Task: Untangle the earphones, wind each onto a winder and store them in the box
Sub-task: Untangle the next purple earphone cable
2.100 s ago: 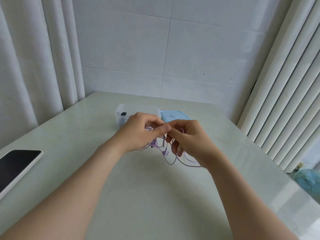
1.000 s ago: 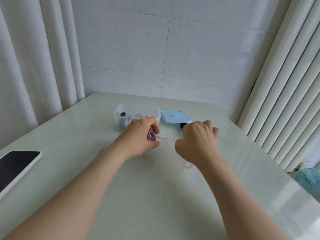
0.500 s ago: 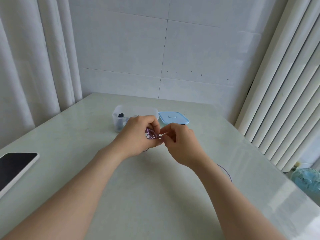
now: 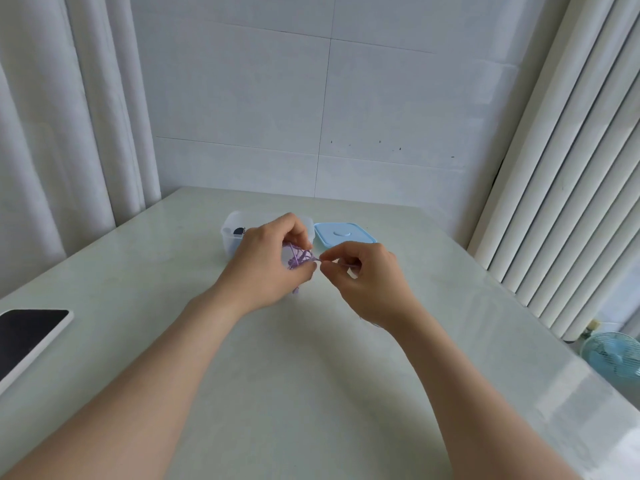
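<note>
Fingers (image 4: 294,227) of left hand (image 4: 266,268): curled round a bunched purple earphones (image 4: 298,259) cable, thumb under the bundle, just above centre of the frame.
Fingers (image 4: 337,253) of right hand (image 4: 367,282): thumb and forefinger pinch one thin strand that leads out of the bundle; the other fingers are curled in.
Earphones: held between both hands, above the table (image 4: 311,393); a short end hangs below the left hand.
Box (image 4: 229,237): clear, open, on the table behind the left hand, partly hidden by it; a small dark item lies inside, too small to tell.
Lid (image 4: 343,233): light blue, flat on the table just right of the box.
Tablet (image 4: 27,332): dark screen, left edge of the frame.
Fan (image 4: 613,355): lower right, beyond the table.
</note>
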A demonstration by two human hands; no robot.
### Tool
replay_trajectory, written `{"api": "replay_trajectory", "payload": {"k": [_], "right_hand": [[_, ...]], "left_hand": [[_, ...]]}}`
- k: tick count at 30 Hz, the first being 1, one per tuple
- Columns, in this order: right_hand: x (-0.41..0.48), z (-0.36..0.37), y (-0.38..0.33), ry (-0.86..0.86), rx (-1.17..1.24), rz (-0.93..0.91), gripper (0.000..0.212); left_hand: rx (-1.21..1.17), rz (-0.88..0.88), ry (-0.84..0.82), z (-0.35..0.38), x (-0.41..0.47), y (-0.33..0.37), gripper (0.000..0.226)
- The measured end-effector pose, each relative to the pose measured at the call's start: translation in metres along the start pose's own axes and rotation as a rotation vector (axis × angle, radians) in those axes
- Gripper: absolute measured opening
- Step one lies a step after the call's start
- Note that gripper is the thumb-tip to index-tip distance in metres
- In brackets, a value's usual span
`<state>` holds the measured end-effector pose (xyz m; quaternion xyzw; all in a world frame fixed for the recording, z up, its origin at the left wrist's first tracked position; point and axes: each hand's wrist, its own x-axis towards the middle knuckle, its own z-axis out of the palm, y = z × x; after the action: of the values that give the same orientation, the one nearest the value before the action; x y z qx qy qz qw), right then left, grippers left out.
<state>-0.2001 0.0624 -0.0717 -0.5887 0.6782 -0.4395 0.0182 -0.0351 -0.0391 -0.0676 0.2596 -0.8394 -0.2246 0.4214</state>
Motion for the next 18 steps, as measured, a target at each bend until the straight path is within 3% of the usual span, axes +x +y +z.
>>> {"api": "replay_trajectory", "payload": {"k": [5,9,12,15,18], "right_hand": [[0.002,0.000,0.004,0.063,-0.062,-0.054,0.010],[0.003,-0.003,0.006,0.111,0.002,0.068,0.019],[0.002,-0.006,0.004,0.138,0.187,0.200,0.019],[0.005,-0.009,0.003,0.175,0.456,0.318,0.017],[0.008,-0.008,0.000,0.148,0.728,0.413,0.017]], "left_hand": [[0.059,-0.038,0.006,0.003,0.001,-0.005,0.014],[0.056,-0.063,0.091,0.000,0.006,-0.009,0.007],[0.085,-0.098,0.114,-0.002,0.007,-0.015,0.007],[0.170,-0.126,0.036,-0.002,0.006,-0.021,0.007],[0.140,-0.208,-0.047,-0.004,0.005,-0.022,0.030]]}}
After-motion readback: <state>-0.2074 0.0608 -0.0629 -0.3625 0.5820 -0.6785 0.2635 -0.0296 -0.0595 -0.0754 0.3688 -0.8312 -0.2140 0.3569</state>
